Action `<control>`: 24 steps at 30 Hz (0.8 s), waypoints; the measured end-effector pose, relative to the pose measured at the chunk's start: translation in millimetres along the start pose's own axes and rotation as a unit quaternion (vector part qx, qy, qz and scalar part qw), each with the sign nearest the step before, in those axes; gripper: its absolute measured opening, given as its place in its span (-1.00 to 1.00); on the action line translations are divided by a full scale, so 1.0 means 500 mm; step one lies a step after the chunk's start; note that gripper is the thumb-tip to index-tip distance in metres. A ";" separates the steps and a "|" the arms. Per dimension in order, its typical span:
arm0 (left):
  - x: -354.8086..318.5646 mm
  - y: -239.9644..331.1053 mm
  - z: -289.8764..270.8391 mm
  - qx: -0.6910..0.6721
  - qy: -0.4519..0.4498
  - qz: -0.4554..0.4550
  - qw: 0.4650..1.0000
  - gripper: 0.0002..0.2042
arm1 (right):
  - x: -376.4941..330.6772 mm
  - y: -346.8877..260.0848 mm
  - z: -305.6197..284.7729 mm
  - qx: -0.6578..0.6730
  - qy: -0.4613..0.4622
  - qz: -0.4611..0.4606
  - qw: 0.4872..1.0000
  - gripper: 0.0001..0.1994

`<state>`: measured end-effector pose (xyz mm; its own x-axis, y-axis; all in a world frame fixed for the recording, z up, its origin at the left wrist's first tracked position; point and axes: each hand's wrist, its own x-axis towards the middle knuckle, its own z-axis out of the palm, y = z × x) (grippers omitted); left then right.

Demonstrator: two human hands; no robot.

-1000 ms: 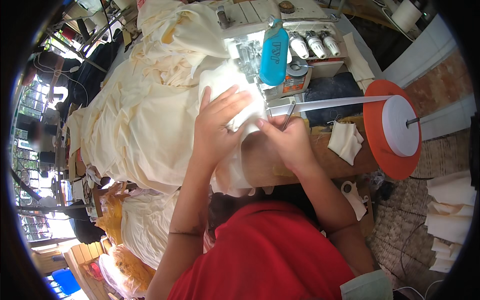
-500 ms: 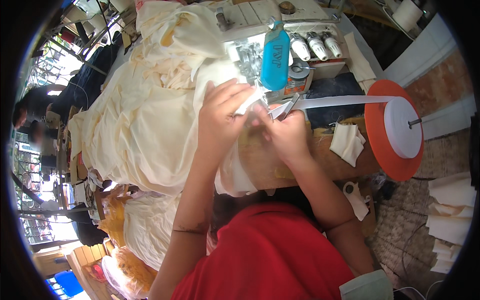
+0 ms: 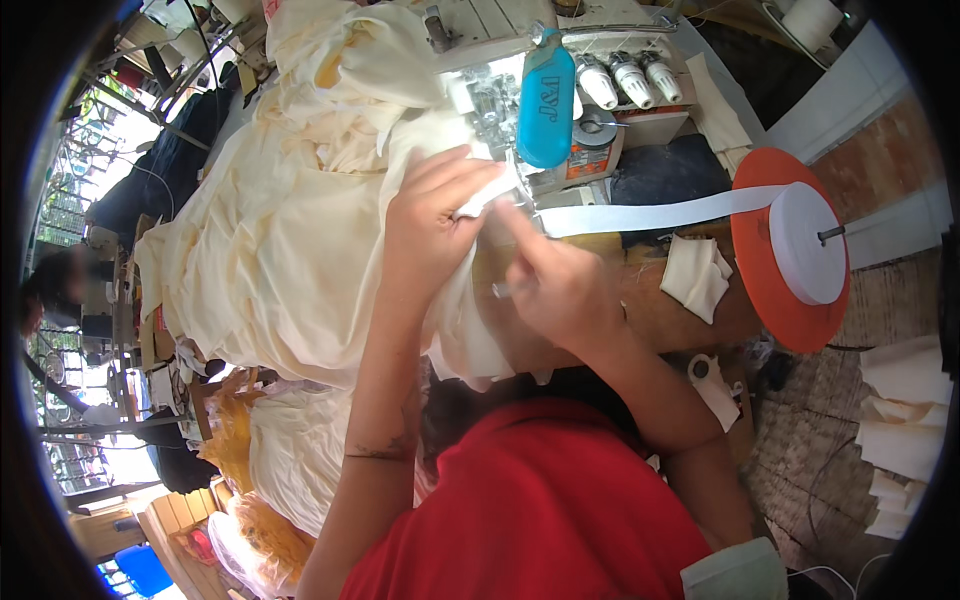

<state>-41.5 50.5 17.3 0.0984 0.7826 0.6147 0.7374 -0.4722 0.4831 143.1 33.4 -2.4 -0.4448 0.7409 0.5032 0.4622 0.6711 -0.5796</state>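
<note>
Since the earlier frame, the right hand (image 3: 570, 290) has swung its index finger toward the fabric edge, and the metal tool (image 3: 502, 290) has turned to point left. Leftmost, cream fabric (image 3: 270, 270) lies heaped over the surface (image 3: 655, 325). The left hand (image 3: 430, 220) is closed on its edge, just beside the sewing machine (image 3: 490, 30). The two hands are near each other; the right has its other fingers curled around the tool, its index tip too blurred to tell contact. Above hangs a blue pad (image 3: 546, 115). White tape (image 3: 650, 214) runs right to its roll (image 3: 803, 243) against an orange disc (image 3: 752, 275).
</note>
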 end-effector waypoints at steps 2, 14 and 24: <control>0.000 -0.001 0.000 -0.002 0.000 0.000 1.000 -0.63 | 0.008 0.001 0.006 -0.020 -0.019 0.035 0.999 -0.38; 0.002 -0.049 -0.011 -0.073 -0.034 -0.065 0.995 -0.77 | 0.017 -0.005 0.010 -0.080 -0.076 0.037 0.993 -0.29; 0.035 -0.082 -0.018 -0.068 -0.047 -0.039 0.996 -0.79 | -0.041 -0.025 -0.021 -0.020 -0.037 0.042 0.998 -0.31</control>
<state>-76.1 80.1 13.7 0.1115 0.8504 0.5142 0.6482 -0.4545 0.6110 154.9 10.0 1.3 -0.4577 0.7913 0.4054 0.5300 0.6090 -0.5901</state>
